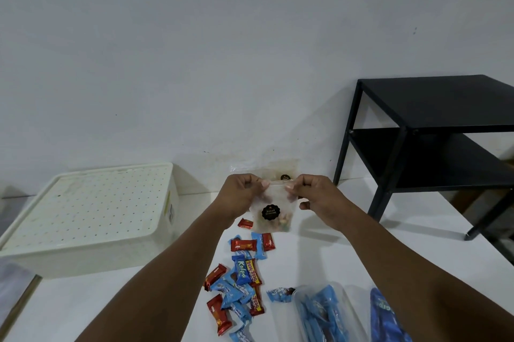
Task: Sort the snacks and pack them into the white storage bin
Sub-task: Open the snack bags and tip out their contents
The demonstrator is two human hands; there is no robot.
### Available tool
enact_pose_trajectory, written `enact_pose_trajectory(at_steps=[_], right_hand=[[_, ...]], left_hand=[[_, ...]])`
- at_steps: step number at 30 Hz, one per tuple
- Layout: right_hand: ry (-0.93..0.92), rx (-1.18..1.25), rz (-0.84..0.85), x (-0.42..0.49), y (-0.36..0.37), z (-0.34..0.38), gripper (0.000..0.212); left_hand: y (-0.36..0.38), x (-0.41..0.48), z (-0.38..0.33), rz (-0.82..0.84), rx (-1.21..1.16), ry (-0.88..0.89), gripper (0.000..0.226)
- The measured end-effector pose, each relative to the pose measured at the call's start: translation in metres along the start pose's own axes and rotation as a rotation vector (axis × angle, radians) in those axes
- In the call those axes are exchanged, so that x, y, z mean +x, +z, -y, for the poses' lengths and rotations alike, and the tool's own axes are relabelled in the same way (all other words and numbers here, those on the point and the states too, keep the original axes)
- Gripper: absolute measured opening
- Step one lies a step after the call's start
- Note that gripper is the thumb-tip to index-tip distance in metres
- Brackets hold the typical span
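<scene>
My left hand [241,193] and my right hand [314,193] pinch the top strip of a clear zip pouch of biscuits [272,216] with a round black label, holding it up above the white tabletop. Another such pouch [281,172] stands behind it against the wall. The white storage bin [91,219] sits at the left with its perforated lid on. Below the pouch lies a loose heap of red and blue wrapped snacks [239,280].
A clear container with blue-wrapped snacks [322,314] and a blue packet [386,316] lie at the bottom right. A black two-tier side table [434,130] stands on the right against the wall. A tabletop edge shows at the lower left.
</scene>
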State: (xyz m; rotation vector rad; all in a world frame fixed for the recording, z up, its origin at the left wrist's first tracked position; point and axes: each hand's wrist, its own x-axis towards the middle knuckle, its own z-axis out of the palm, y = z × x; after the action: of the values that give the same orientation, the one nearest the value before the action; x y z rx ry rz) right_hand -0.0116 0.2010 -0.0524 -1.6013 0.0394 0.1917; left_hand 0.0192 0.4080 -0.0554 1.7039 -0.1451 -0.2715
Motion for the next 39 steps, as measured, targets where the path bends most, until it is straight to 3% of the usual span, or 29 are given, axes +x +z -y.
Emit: enact_pose_trajectory(at_steps=[6, 10, 13, 16, 22, 25, 30, 32, 36, 39], right_hand=[[-0.003, -0.013, -0.020, -0.001, -0.007, 0.000, 0.016], [0.020, 0.027, -0.035, 0.004, -0.003, 0.000, 0.011], [-0.001, -0.040, -0.026, 0.004, -0.001, 0.002, 0.021], [-0.051, -0.080, -0.045, 0.006, -0.001, 0.003, 0.012], [-0.055, -0.058, -0.153, 0.013, -0.002, 0.003, 0.006], [-0.014, -0.022, -0.125, 0.012, -0.004, -0.001, 0.007], [0.015, 0.002, -0.068, 0.008, -0.001, -0.006, 0.027], [0.013, -0.005, -0.045, 0.006, -0.003, -0.004, 0.024], [0.005, -0.157, 0.071, 0.003, -0.008, 0.006, 0.019], [-0.038, -0.279, 0.101, 0.006, -0.005, 0.012, 0.019]], left_hand=[[-0.004, -0.002, 0.000, 0.164, -0.079, -0.092, 0.042], [0.003, 0.000, -0.003, 0.099, -0.035, -0.036, 0.031], [0.008, 0.000, -0.005, 0.071, 0.006, -0.008, 0.022], [0.011, 0.001, -0.006, 0.082, 0.026, -0.005, 0.018], [0.009, -0.001, 0.001, -0.027, -0.139, -0.061, 0.013], [0.008, -0.003, 0.000, -0.041, -0.155, -0.059, 0.014], [0.005, -0.003, -0.001, -0.001, -0.140, -0.045, 0.018], [0.003, -0.006, -0.001, 0.052, -0.151, -0.105, 0.013], [-0.003, -0.012, -0.004, 0.221, -0.200, -0.346, 0.040], [-0.003, -0.011, -0.002, 0.249, -0.141, -0.377, 0.039]])
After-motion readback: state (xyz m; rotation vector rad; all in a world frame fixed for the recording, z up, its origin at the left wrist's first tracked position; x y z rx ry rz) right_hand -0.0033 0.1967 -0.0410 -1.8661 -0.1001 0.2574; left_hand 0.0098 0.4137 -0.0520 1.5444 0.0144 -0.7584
